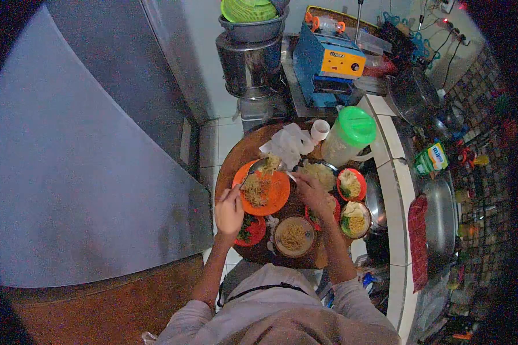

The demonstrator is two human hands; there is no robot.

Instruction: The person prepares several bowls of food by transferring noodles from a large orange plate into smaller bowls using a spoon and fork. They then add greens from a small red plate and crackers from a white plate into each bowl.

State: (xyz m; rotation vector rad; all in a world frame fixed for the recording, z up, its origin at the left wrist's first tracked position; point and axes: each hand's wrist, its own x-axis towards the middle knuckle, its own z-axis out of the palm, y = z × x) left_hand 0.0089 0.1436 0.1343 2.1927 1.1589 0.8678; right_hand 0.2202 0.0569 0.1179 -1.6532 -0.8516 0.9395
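Note:
An orange plate (277, 198) with noodles (254, 191) on it lies on the round wooden table. My left hand (229, 214) is closed around the handle of a spoon (248, 174) at the plate's left side. From the right, my right hand (312, 191) grips a utensil with a pale, shiny end (290, 176); its exact kind I cannot tell. A clump of noodles (270, 163) is between the two utensils at the plate's far rim. Beneath my right forearm sits a red bowl of food (308, 215), partly hidden.
A bowl of noodles (294, 237) stands nearest my body, with a red bowl of greens (251, 231) to its left. Two filled bowls (351, 184) line the right side. Behind are crumpled white paper (288, 144), a white cup (320, 130) and a green-lidded pitcher (354, 129).

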